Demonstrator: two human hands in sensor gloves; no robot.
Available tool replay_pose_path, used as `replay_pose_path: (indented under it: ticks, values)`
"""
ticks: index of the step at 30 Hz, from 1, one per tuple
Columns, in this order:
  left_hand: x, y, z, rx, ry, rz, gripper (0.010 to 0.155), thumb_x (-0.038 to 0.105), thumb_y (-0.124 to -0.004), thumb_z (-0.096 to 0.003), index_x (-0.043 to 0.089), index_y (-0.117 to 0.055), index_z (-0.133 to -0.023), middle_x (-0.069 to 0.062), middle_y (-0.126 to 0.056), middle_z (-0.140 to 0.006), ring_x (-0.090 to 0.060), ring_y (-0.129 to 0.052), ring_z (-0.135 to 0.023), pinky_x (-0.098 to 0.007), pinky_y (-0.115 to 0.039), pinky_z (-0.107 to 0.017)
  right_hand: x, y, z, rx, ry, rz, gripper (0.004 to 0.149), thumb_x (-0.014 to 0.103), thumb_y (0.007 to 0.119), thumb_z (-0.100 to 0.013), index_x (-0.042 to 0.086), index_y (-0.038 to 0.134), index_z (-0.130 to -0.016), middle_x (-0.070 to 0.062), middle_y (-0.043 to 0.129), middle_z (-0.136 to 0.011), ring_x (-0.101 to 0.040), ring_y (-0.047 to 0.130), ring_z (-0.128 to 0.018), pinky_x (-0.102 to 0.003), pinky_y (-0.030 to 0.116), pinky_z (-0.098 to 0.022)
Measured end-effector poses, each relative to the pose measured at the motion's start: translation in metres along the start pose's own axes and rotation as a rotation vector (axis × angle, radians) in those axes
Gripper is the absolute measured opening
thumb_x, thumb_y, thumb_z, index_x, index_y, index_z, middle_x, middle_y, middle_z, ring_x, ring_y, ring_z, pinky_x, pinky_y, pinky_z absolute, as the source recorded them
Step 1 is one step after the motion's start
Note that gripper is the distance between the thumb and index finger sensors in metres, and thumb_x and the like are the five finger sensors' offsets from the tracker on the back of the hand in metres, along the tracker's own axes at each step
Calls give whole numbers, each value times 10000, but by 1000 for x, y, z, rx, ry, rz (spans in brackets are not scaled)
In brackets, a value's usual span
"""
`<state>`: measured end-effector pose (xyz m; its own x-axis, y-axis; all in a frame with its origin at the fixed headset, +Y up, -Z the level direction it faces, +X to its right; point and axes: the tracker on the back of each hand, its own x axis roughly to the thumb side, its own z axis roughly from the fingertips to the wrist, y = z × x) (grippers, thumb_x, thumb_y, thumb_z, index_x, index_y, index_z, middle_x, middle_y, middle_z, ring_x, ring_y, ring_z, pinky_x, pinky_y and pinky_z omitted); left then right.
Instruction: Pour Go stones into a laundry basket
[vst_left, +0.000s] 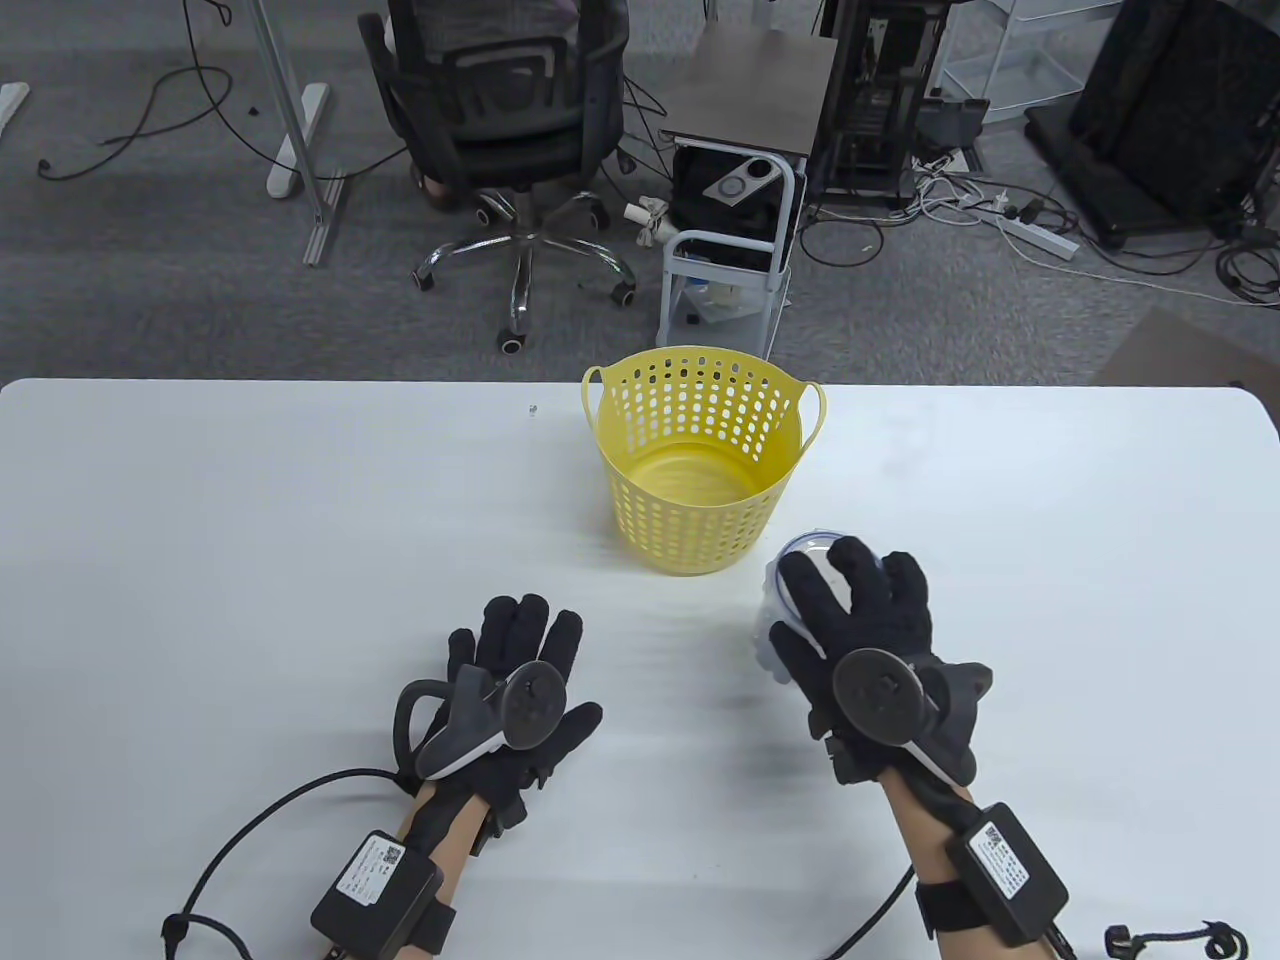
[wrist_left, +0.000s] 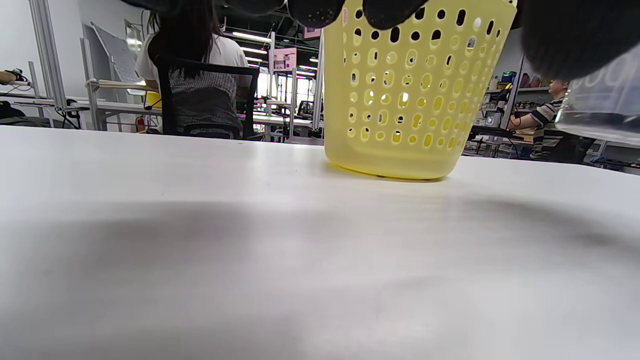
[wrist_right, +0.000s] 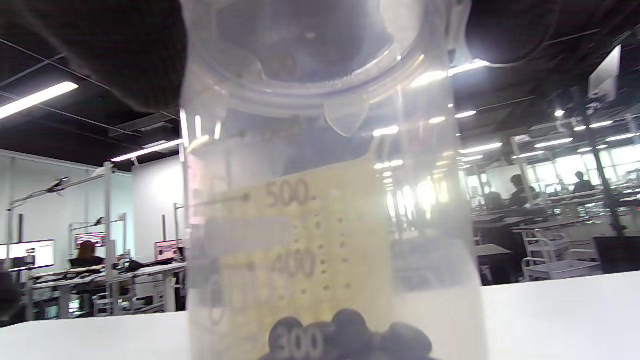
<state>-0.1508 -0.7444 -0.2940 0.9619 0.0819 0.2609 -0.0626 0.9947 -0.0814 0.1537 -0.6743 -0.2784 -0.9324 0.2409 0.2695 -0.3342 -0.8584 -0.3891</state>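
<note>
A yellow perforated laundry basket stands upright at the table's far middle; it looks empty, and it also shows in the left wrist view. My right hand grips a clear plastic measuring beaker just right of and in front of the basket. In the right wrist view the beaker fills the frame, upright, with black Go stones up to about the 300 mark. My left hand rests flat on the table, fingers extended, holding nothing; its fingertips show at the top edge.
The white table runs the full width. A tiny clear object lies near the far edge, left of the basket. Cables trail from my wrists at the near edge. An office chair and a cart stand beyond the table.
</note>
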Motion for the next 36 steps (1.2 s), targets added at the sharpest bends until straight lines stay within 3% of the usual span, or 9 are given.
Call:
replay_pose_path:
  ticks: [11, 15, 19, 23, 27, 31, 33, 36]
  values:
    - [-1, -2, 2, 5, 0, 8, 909, 761, -721, -399, 374, -312, -1113, -45, -245, -1234, -380, -286, -1150, -681, -409, -754, 40, 48, 31, 67, -166, -40, 593, 592, 871, -411, 439, 680, -951, -89, 563, -1104, -667, 611, -888, -696, 653, -650]
    - [-1, -3, 2, 1, -1, 13, 907, 764, -714, -398, 376, -310, -1112, -46, -240, -1234, -380, -283, -1149, -680, -409, -755, 46, 57, 39, 52, -235, -10, 598, 602, 872, -407, 446, 678, -950, -80, 562, -1104, -655, 597, -896, -687, 649, -654]
    - [-5, -4, 3, 23, -9, 80, 883, 775, -673, -391, 389, -339, -1111, -44, -251, -1234, -377, -293, -1149, -680, -413, -754, 45, 59, 41, 66, -210, -35, 616, 614, 867, -407, 452, 657, -962, -74, 539, -1116, -651, 580, -909, -682, 633, -663]
    - [-8, 3, 7, 113, -28, 72, 856, 791, -627, -370, 407, -407, -1102, -18, -308, -1233, -363, -344, -1151, -670, -450, -752, 42, 58, 42, 125, -231, -36, 782, 742, 783, -370, 400, 544, -1031, -87, 470, -1148, -660, 524, -935, -688, 602, -675]
    - [-8, 10, 11, 190, -41, 140, 830, 791, -631, -365, 409, -493, -1088, -8, -382, -1229, -354, -452, -1142, -657, -514, -742, 31, 50, 35, 102, -170, -209, 844, 771, 687, -376, 305, 505, -1056, -128, 472, -1141, -640, 525, -939, -687, 595, -668]
    - [-5, 12, 6, 280, -37, 152, 745, 781, -643, -363, 432, -654, -1021, 85, -535, -1194, -304, -682, -1053, -506, -695, -669, 13, 40, 25, 41, -74, -275, 866, 737, 679, -391, 200, 511, -1048, -147, 605, -1069, -511, 677, -874, -626, 671, -622]
    - [-2, 15, 1, 274, -2, 217, 700, 770, -651, -367, 425, -734, -970, 96, -625, -1150, -279, -781, -975, -446, -746, -614, 4, 39, 22, 40, -13, -276, 831, 721, 668, -408, 183, 554, -1031, -137, 675, -1019, -446, 758, -805, -582, 718, -586]
    - [2, 24, -7, 167, 73, 358, 664, 752, -667, -385, 384, -797, -923, 54, -741, -1060, -243, -874, -849, -401, -779, -562, -13, 44, 19, 60, 116, -342, 754, 679, 699, -428, 162, 650, -975, -129, 778, -904, -365, 857, -665, -525, 780, -495]
